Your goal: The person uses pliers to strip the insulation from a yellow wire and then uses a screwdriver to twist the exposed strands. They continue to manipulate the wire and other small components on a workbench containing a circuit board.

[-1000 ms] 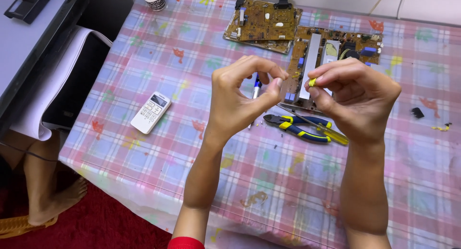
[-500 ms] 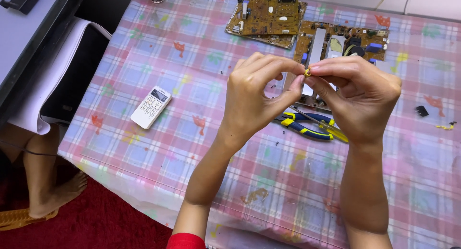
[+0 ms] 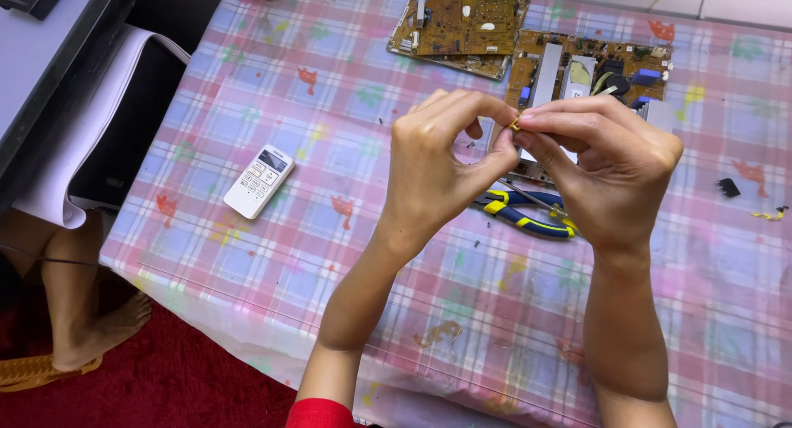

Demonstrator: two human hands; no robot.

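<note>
While we look down through the head camera, our left hand [image 3: 437, 160] and right hand [image 3: 606, 168] meet above the middle of the table [image 3: 247, 255], fingertips pressed together on a tiny yellow part [image 3: 515, 124]. Each hand's grip is clamped on that part from its own side, and it sits well above the cloth.

A second ago the hands were a little apart, the left holding something slim and whitish-blue and the right holding the yellow piece alone; half a second ago they had closed the gap. Now both pinch the same spot, so we judge the fine joining or twisting work is under way, not merely lined up.

Below the right hand lie blue-and-yellow pliers [image 3: 528, 215], untouched. Two brown circuit boards [image 3: 462, 20] rest at the far side, a white remote control [image 3: 259, 181] lies to the left, and a small black piece [image 3: 728, 187] sits to the right.
</note>
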